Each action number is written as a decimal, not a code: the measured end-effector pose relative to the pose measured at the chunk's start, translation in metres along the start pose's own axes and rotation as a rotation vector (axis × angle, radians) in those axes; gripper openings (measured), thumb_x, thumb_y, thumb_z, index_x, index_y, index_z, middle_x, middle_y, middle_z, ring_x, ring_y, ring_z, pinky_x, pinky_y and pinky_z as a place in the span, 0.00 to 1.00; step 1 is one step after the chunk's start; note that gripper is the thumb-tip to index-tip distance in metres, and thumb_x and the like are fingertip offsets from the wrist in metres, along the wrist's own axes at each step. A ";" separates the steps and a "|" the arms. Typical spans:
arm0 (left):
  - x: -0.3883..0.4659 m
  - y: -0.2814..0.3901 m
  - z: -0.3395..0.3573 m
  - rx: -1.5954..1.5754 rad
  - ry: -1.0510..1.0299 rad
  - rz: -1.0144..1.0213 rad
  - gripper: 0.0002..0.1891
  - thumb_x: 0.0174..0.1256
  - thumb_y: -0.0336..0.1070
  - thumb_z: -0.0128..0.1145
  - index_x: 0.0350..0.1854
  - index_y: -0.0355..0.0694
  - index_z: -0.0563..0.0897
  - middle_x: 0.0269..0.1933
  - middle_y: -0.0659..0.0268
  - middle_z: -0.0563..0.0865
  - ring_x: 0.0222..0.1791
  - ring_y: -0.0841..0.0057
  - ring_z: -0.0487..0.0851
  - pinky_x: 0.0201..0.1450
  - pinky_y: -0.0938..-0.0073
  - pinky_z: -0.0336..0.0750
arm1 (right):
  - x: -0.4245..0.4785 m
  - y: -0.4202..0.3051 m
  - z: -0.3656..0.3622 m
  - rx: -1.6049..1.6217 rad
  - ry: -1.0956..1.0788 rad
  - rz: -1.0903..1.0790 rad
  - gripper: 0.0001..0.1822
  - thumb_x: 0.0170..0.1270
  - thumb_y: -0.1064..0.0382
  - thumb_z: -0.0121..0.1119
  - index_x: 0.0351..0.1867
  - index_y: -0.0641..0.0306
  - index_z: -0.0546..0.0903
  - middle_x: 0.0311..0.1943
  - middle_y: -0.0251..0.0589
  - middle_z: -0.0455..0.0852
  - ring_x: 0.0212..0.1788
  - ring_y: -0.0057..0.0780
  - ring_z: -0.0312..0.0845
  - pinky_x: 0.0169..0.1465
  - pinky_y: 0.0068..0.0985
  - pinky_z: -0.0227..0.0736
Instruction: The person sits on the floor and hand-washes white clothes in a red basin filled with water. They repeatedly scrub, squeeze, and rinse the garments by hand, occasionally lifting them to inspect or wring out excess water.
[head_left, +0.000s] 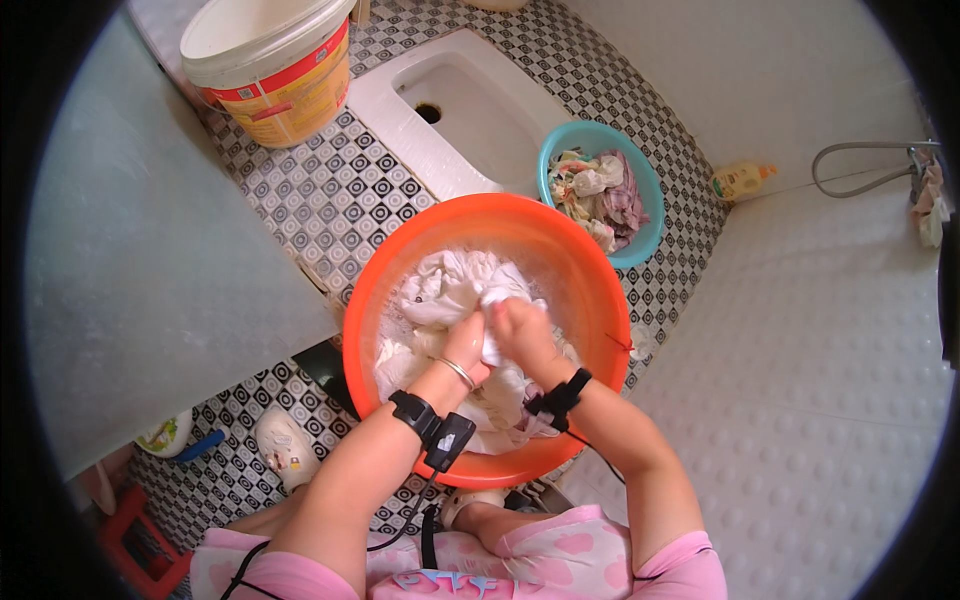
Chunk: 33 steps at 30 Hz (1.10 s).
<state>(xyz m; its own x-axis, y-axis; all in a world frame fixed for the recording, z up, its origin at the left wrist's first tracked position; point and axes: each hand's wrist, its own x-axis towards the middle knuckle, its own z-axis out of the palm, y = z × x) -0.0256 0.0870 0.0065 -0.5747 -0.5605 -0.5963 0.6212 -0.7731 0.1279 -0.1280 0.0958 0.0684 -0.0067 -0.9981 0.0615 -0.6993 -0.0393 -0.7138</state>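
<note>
A large orange plastic basin (611, 360) stands before me, holding sudsy water and white and pale wet clothes (442, 289). Over its middle, my left hand (466, 345) and my right hand (523, 330) are pressed close together. Both grip a bunched white cloth (492, 346), part of which shows between them. The right hand is slightly blurred. My left wrist carries a silver bangle (456, 372) and a black strap with a small box (450, 442); a second black strap (559, 401) wraps the right wrist.
A turquoise basin (652, 202) of clothes stands beyond the orange one, beside a squat toilet (480, 120). A big bucket (281, 82) is at far left, near a frosted panel (165, 300). A bottle (739, 180) and a shower hose (832, 187) are at right.
</note>
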 end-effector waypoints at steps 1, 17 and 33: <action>-0.006 -0.002 0.007 -0.043 -0.039 0.003 0.18 0.78 0.48 0.45 0.53 0.38 0.78 0.48 0.61 0.85 0.47 0.71 0.85 0.48 0.66 0.81 | 0.007 0.002 -0.010 0.050 0.004 0.231 0.16 0.66 0.57 0.60 0.21 0.64 0.77 0.20 0.50 0.77 0.24 0.49 0.76 0.28 0.39 0.71; -0.001 0.062 -0.010 1.872 0.218 0.347 0.34 0.58 0.39 0.60 0.70 0.49 0.67 0.68 0.53 0.70 0.73 0.60 0.61 0.73 0.54 0.56 | 0.019 0.041 -0.094 0.249 -0.124 0.166 0.10 0.67 0.68 0.53 0.47 0.66 0.78 0.45 0.38 0.81 0.51 0.28 0.75 0.54 0.27 0.70; -0.036 0.100 0.054 1.297 -0.081 0.651 0.11 0.58 0.32 0.62 0.40 0.32 0.81 0.41 0.52 0.86 0.45 0.61 0.85 0.50 0.68 0.78 | 0.037 -0.007 -0.189 0.409 0.146 0.145 0.09 0.63 0.67 0.55 0.42 0.65 0.80 0.34 0.32 0.82 0.37 0.18 0.75 0.43 0.19 0.71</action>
<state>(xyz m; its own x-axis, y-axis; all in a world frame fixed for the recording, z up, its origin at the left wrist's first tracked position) 0.0285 0.0139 0.0833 -0.4403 -0.8906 -0.1143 -0.1052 -0.0752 0.9916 -0.2587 0.0685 0.2075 -0.2049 -0.9786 0.0173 -0.3437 0.0554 -0.9374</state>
